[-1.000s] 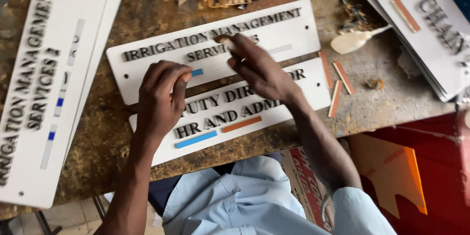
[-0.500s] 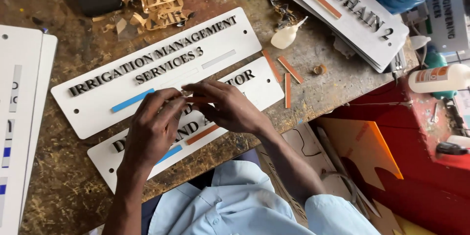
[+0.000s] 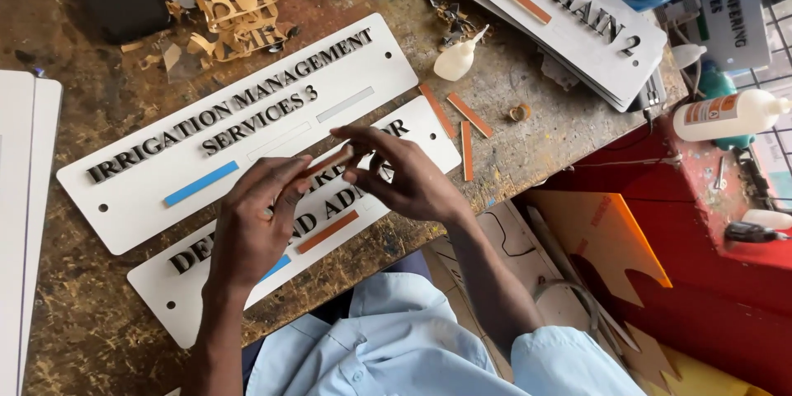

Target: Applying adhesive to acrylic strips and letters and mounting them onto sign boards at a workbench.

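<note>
My left hand (image 3: pixel 252 223) and my right hand (image 3: pixel 396 175) meet above two white sign plates and together pinch a thin orange strip (image 3: pixel 326 162) by its two ends. The upper sign plate (image 3: pixel 124 198) carries dark raised letters, a blue strip (image 3: pixel 200 183) and empty slots. The lower sign plate (image 3: pixel 161 289) lies partly under my hands, with an orange strip (image 3: pixel 327 231) and a blue strip set into it. Three loose orange strips (image 3: pixel 467 120) lie on the bench just right of the plates.
The worn wooden bench (image 3: pixel 82 313) holds cut-out scraps (image 3: pixel 235 0) at the back, a small white glue bottle (image 3: pixel 458 58), a stack of white signs (image 3: pixel 577 21) at the far right and more white plates (image 3: pixel 21 223) at the left. A larger glue bottle (image 3: pixel 730 115) lies on a red surface.
My hands have come together and lifted an orange strip off the plates. The view has shifted right, so the left stack of plates is now mostly out of frame.
</note>
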